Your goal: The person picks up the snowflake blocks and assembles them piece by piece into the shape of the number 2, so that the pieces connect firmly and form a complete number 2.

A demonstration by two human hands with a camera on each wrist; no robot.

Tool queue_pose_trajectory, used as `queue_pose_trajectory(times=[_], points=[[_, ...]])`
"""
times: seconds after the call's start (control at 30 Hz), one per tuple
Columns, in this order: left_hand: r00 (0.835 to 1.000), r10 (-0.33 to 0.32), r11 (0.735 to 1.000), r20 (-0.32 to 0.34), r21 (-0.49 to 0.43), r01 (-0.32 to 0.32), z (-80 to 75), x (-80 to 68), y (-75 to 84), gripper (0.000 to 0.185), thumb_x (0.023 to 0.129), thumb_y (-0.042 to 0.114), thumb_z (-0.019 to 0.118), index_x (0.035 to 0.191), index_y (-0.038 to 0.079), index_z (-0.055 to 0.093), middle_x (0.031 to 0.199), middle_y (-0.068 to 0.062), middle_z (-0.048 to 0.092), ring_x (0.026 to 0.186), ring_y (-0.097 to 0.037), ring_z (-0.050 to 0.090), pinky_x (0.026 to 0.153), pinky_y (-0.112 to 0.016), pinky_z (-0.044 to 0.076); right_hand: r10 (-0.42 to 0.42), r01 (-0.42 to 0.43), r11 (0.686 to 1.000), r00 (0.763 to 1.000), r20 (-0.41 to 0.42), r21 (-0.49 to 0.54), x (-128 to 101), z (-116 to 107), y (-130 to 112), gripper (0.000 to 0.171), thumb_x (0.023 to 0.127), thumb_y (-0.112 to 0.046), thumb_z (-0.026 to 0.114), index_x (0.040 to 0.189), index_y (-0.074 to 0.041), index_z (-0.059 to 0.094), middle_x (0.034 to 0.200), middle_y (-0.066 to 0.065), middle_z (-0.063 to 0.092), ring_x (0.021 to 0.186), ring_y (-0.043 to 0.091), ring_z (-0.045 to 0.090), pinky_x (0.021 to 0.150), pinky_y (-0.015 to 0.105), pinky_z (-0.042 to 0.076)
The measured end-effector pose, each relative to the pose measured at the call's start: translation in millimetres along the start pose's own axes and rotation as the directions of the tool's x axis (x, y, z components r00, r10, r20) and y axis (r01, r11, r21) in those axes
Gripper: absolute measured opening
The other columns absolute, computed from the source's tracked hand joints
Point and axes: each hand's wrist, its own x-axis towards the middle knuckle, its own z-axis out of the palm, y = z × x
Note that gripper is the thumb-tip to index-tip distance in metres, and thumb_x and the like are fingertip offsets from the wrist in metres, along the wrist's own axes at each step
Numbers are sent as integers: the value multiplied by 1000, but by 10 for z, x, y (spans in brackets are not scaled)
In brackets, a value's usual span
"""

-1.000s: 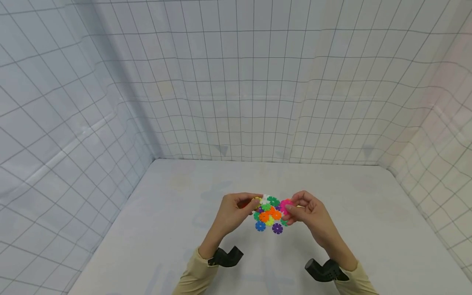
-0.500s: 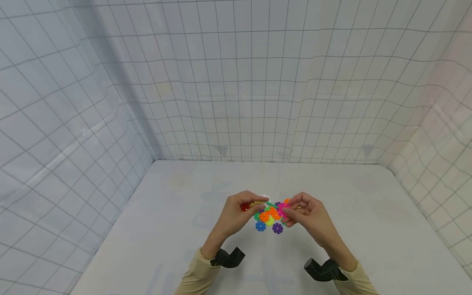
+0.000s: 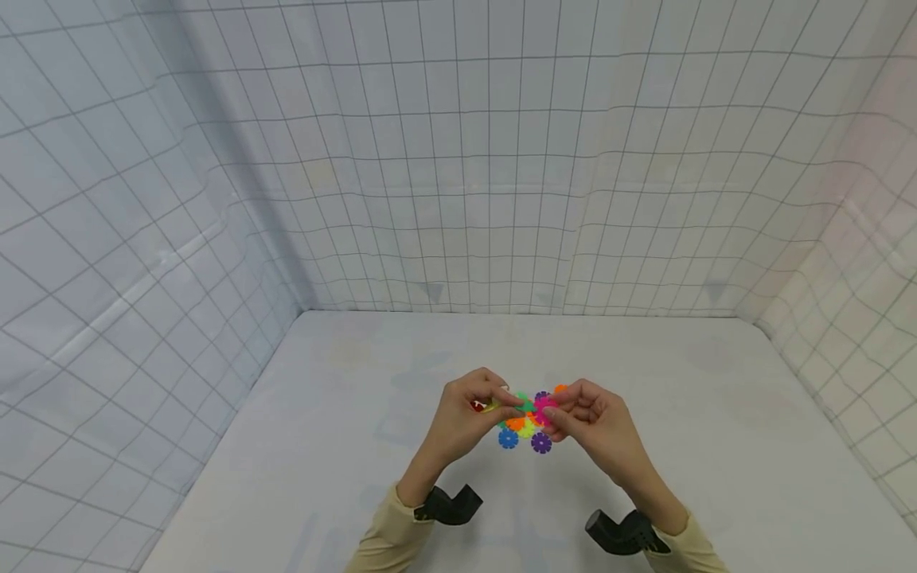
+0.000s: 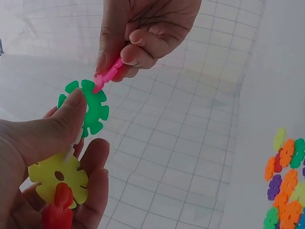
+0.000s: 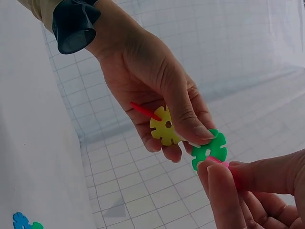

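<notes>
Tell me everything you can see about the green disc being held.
The green disc is flat, plastic-looking, with a notched rim and central hole. The left hand pinches it above the table, thumb across its face. The pink disc in the right hand appears to touch its rim; a white piece seems joined at another edge.

The worktop point(image 3: 680, 414) is whitish, with faint bluish-grey patches and a straight far edge. Directly on it lies a cluster of flat, notched discs: a blue disc point(image 3: 508, 438) and a purple disc point(image 3: 541, 443) nearest the person, orange discs point(image 4: 289, 214), green discs point(image 4: 270, 218) and yellow-green discs point(image 4: 279, 139) crowded behind, some apparently overlapping.
</notes>
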Motion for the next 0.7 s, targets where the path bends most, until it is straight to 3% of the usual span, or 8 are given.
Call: queue_pose_trajectory(times=[0.33, 0.7], points=[[1000, 25, 999, 1, -28, -25, 19, 4, -29, 7, 74, -6, 76, 80, -4, 73, 75, -9, 59, 69, -16, 54, 55, -32, 50, -22, 22, 1000, 998, -54, -1, -23, 60, 0, 13, 86, 5, 65, 92, 10, 55, 84, 20, 68, 64, 29, 67, 60, 35, 55], [999, 25, 998, 26, -51, -23, 18, -1, -73, 8, 74, -9, 75, 81, -5, 73, 73, -10, 57, 68, -15, 55, 53, -32, 49, -29, 28, 999, 999, -40, -23, 1, 71, 58, 13, 86, 2, 66, 90, 10, 56, 85, 19, 68, 64, 34, 66, 59, 36, 55]])
